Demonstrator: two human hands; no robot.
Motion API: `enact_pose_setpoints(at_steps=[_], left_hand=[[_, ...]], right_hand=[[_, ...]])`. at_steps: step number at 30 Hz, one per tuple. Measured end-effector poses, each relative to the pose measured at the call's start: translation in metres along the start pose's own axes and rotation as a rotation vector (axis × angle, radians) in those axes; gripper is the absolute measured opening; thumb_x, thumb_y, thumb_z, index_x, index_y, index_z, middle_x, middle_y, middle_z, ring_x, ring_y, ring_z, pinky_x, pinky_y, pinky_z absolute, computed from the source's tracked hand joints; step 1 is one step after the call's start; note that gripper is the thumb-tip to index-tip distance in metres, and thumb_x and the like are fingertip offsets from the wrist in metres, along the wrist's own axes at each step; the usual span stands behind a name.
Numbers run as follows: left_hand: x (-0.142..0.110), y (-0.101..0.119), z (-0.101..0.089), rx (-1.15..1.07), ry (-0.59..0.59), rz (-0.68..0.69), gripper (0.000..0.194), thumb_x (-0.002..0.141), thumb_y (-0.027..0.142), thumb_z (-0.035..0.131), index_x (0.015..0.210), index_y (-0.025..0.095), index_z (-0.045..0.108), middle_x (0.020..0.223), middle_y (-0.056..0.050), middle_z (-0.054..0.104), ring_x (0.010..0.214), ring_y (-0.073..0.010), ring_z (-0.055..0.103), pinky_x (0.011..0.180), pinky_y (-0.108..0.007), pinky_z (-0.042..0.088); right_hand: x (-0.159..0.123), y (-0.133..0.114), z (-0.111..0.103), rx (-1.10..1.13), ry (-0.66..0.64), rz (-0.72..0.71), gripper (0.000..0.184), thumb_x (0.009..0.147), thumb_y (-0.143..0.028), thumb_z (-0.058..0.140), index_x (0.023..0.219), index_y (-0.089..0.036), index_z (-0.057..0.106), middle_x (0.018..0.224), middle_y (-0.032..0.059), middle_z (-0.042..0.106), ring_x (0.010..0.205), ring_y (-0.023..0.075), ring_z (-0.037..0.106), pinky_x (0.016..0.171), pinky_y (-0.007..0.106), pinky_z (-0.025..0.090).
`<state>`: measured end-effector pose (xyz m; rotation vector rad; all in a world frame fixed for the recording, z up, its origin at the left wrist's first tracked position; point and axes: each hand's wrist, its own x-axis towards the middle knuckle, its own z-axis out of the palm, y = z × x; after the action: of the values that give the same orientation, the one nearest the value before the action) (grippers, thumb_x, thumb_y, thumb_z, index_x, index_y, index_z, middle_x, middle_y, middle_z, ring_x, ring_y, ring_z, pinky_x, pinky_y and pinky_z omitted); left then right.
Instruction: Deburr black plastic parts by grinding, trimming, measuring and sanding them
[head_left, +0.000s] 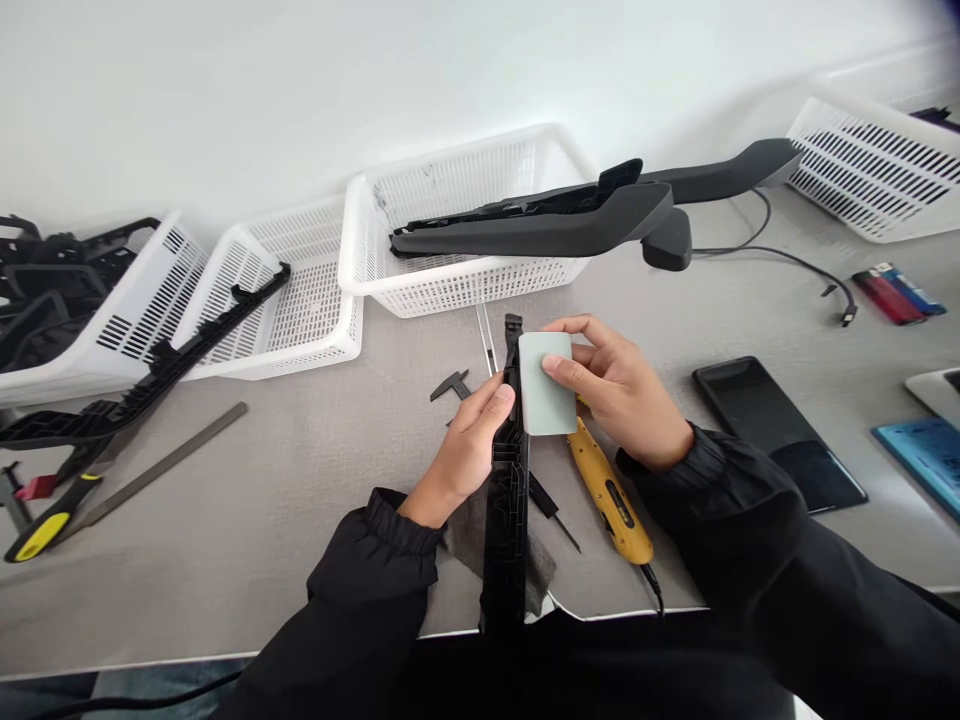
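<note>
My left hand (480,432) is closed round the upper part of a long black ribbed plastic trim piece (507,520), which points away from me toward the baskets. In my right hand (626,385) is a pale green rectangular pad (547,395), pinched with the thumb flat on its face. The pad's left edge lies along the right side of the trim piece; whether they touch I cannot tell. Below my right hand lies a yellow corded power tool (611,495). A thin black-handled tool (551,508) and a grey cloth (469,535) lie partly under the trim piece. Calipers (451,384) rest beyond my left hand.
White baskets (480,290) line the wall; long dark trim parts (540,230) stick out of the middle one. At left are a flat file (165,465) and a yellow-black handle (52,520). A phone (780,435) and red and blue lighters (898,293) lie at right.
</note>
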<state>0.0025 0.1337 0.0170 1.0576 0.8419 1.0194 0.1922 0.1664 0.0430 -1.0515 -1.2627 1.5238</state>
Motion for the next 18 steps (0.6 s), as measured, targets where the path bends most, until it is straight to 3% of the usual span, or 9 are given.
enact_pose_setpoints(at_steps=[4, 7, 11, 15, 18], left_hand=[[-0.0001, -0.0003, 0.0010, 0.015, 0.116, -0.016, 0.054, 0.102, 0.063, 0.067, 0.133, 0.020, 0.079, 0.138, -0.011, 0.078, 0.145, -0.0353, 0.060, 0.125, -0.045, 0.043], [0.0003, 0.0011, 0.0028, 0.009, 0.173, -0.017, 0.055, 0.099, 0.067, 0.069, 0.128, 0.020, 0.080, 0.135, -0.010, 0.079, 0.144, -0.0348, 0.061, 0.121, -0.044, 0.047], [0.0016, 0.0028, 0.0044, -0.006, 0.165, 0.003, 0.055, 0.097, 0.071, 0.070, 0.117, 0.021, 0.082, 0.117, -0.009, 0.082, 0.128, -0.0322, 0.069, 0.111, -0.041, 0.053], [0.0018, -0.0006, 0.0019, -0.007, 0.224, -0.017, 0.058, 0.094, 0.076, 0.070, 0.106, 0.021, 0.081, 0.101, -0.006, 0.081, 0.110, -0.0295, 0.073, 0.098, -0.039, 0.057], [0.0018, -0.0031, 0.0003, -0.022, 0.256, -0.036, 0.060, 0.093, 0.078, 0.070, 0.103, 0.020, 0.082, 0.100, -0.007, 0.082, 0.108, -0.0296, 0.074, 0.096, -0.039, 0.058]], right_hand=[[-0.0001, 0.0016, 0.0004, -0.093, -0.012, 0.006, 0.025, 0.088, -0.033, 0.075, 0.110, -0.023, 0.070, 0.073, -0.0031, 0.068, 0.055, 0.0128, 0.053, 0.048, 0.025, 0.041], [-0.0008, 0.0021, 0.0010, -0.081, -0.052, 0.013, 0.036, 0.089, -0.036, 0.076, 0.119, -0.023, 0.064, 0.081, -0.0020, 0.072, 0.056, 0.0130, 0.054, 0.048, 0.025, 0.041], [-0.0023, 0.0046, 0.0017, -0.010, -0.063, 0.017, 0.045, 0.091, -0.045, 0.081, 0.120, -0.027, 0.052, 0.086, -0.0030, 0.072, 0.056, 0.0125, 0.056, 0.047, 0.025, 0.043], [-0.0021, 0.0082, 0.0012, -0.068, -0.204, -0.009, 0.045, 0.089, -0.049, 0.085, 0.113, -0.025, 0.057, 0.082, -0.0026, 0.070, 0.059, 0.0122, 0.054, 0.052, 0.025, 0.043], [-0.0006, 0.0089, -0.0001, -0.093, -0.119, -0.042, 0.048, 0.090, -0.053, 0.085, 0.119, -0.024, 0.060, 0.083, -0.0018, 0.069, 0.062, 0.0132, 0.055, 0.053, 0.025, 0.041]])
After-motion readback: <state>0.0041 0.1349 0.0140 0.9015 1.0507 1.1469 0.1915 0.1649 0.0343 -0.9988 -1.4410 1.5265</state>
